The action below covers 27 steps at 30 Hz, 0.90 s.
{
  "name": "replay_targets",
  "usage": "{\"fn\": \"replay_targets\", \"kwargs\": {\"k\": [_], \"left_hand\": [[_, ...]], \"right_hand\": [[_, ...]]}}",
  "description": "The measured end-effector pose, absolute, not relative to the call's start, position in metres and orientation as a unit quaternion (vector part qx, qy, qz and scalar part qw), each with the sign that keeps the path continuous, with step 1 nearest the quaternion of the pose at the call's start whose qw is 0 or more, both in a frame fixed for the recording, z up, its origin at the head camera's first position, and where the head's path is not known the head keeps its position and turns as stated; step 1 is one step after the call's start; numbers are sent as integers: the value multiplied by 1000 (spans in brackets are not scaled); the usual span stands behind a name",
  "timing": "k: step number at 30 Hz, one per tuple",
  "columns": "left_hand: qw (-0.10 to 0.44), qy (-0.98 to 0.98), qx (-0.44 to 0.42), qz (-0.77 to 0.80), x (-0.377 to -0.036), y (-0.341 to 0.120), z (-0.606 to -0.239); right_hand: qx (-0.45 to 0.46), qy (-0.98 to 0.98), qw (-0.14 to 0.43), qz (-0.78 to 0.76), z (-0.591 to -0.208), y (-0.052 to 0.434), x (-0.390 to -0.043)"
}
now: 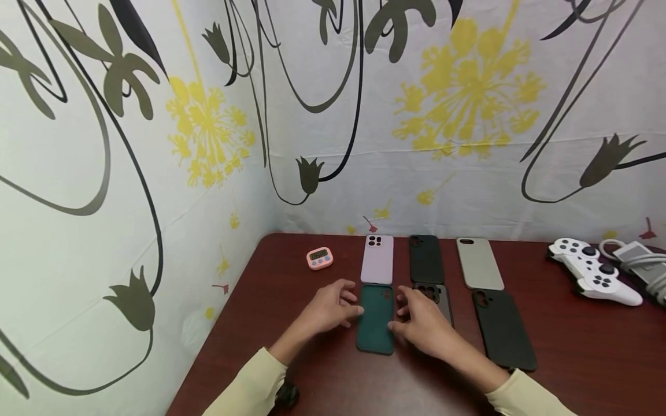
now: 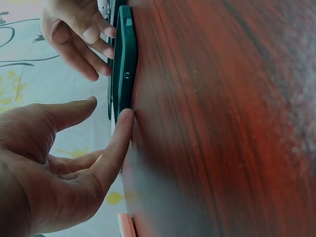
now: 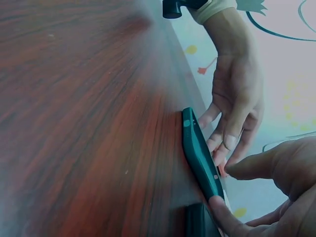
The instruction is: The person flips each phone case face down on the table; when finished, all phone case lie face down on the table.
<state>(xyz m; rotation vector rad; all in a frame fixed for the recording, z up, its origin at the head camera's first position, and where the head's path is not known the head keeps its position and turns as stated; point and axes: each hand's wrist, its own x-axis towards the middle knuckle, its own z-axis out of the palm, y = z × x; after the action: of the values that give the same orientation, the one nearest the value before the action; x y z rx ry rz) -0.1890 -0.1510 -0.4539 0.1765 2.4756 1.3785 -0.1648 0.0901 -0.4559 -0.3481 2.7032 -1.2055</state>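
Left hand (image 1: 329,309) rests its extended fingertips against the left long edge of the dark green phone case (image 1: 376,318); fingers are nearly straight, gripping nothing. Right hand (image 1: 424,323) touches the case's right edge with loosely spread fingers. The case lies flat on the wooden table (image 1: 291,370), its far end just beside the lilac case (image 1: 377,259). A grey case (image 1: 439,297) lies just right. Open tabletop lies left and near.
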Motion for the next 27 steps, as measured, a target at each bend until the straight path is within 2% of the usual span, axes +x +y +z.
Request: {"fn": "replay_targets", "kwargs": {"k": [10,18,27], "left_hand": [[183,843,35,504,-193,-146,-456],[178,842,36,508,-194,-146,-461],[166,849,45,500,-194,-141,-464]], "right_hand": [[-105,918,75,-375,-457,76,-167],[-115,921,61,-367,-457,71,-167],[-110,924,71,-359,-458,71,-171]]}}
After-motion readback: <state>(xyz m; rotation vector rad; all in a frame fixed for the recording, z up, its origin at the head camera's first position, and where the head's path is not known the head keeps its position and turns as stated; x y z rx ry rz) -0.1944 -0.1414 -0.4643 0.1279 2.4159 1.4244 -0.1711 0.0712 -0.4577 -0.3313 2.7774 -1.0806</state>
